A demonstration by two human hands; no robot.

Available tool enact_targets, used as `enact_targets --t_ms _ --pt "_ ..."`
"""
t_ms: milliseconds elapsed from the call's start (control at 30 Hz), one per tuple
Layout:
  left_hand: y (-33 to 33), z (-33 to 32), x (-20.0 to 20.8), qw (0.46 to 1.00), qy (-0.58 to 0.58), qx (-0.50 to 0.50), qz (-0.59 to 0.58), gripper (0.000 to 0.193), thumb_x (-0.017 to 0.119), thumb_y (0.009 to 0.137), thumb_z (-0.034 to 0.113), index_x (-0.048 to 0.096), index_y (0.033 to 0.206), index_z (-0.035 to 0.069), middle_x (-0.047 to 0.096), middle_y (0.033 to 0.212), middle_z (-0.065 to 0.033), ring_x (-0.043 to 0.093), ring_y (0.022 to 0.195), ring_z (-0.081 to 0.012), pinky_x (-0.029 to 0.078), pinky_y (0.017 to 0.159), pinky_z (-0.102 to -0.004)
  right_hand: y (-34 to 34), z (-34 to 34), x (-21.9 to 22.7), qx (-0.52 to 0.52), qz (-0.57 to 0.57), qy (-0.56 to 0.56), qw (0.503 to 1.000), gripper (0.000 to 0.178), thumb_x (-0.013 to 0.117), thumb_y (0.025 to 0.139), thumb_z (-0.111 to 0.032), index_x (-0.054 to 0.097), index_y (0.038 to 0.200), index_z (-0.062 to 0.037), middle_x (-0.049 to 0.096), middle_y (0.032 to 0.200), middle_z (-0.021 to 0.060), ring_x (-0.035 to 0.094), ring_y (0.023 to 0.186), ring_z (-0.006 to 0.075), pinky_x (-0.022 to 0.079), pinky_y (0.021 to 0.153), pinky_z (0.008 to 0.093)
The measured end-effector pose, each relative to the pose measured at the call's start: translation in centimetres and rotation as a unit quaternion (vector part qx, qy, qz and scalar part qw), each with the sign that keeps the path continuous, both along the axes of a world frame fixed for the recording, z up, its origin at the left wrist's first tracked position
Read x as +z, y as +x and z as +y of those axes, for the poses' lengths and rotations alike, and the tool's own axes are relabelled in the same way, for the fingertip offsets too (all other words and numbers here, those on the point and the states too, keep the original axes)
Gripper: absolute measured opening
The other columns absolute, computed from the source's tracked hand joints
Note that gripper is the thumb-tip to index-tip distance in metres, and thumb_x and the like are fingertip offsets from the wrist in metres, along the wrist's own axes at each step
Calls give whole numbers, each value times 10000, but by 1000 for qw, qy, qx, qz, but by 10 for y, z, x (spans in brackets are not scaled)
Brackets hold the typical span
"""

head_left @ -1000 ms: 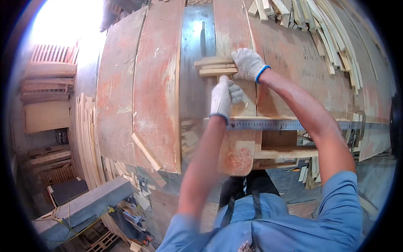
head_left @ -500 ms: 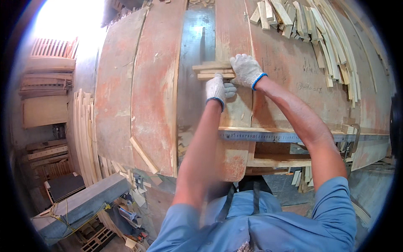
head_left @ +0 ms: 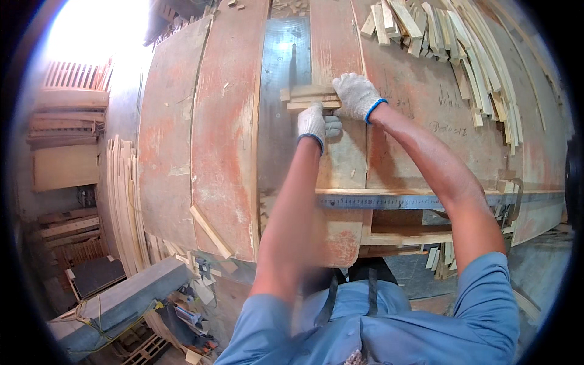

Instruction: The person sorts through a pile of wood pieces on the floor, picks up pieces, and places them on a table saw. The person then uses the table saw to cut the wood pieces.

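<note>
1. Closing around the right ends of at least two short wooden pieces [head_left: 311,92], one gloved right hand [head_left: 360,98] grips them.
2. One gloved left hand [head_left: 314,123] rests its thumb against the nearer piece, fingers curled; whether they pinch it cannot be told.
3. The pieces sit across the right side of one metal plate [head_left: 278,58], just nearer than its one dark slot [head_left: 293,66].
4. One ruler [head_left: 389,201] and one loose strip [head_left: 211,231] lie nearer the person; the piled strips [head_left: 453,42] overlap too much to count.

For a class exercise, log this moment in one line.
left hand: touching wood strips | right hand: holding their right end | ruler: nearer person
</note>
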State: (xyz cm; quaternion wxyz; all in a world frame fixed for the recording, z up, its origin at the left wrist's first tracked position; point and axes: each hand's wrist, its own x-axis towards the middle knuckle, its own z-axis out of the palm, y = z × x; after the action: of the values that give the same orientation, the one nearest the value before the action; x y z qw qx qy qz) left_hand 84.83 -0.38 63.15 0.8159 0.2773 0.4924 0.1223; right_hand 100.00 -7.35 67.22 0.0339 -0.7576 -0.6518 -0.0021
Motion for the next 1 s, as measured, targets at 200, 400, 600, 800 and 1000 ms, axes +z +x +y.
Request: enact_targets --t_ms 200,400,600,800,1000 --pt "-5 25 -53 977 194 -65 -59 387 544 1093 405 639 999 42 619 741 -127 573 491 -236 434 411 -372 3 11 8 3 20 28 999 256 785 798 -293 752 942 -84 761 948 183 757 940 377 612 849 483" --pt "0 8 24 995 95 -23 -27 384 560 1101 414 602 918 78 540 680 -25 463 520 -142 398 475 -309 -7 -14 24 -178 153 72 969 398 783 768 -360 793 990 -29 776 984 237 768 944 391 609 865 496" --pt "-105 -98 101 946 281 -158 37 371 650 1061 338 702 1223 8 728 1067 -83 720 962 -180 595 849 -361 16 -142 46 -400 389 165 813 720 801 808 -565 746 1192 41 764 1116 279 742 1077 422 583 944 486" --pt "-281 -128 101 923 334 -43 187 286 611 1080 216 692 1252 2 729 1067 -89 702 936 -153 577 811 -300 98 -231 64 -545 333 132 758 900 779 820 -660 685 1301 95 732 1186 346 722 1128 474 575 962 501" --pt "-372 -108 79 885 374 13 279 281 612 1075 197 672 1274 7 710 1055 -74 681 909 -142 575 801 -293 151 -247 23 -557 187 183 788 857 833 786 -643 670 1182 99 717 1187 357 696 1165 480 550 989 519"
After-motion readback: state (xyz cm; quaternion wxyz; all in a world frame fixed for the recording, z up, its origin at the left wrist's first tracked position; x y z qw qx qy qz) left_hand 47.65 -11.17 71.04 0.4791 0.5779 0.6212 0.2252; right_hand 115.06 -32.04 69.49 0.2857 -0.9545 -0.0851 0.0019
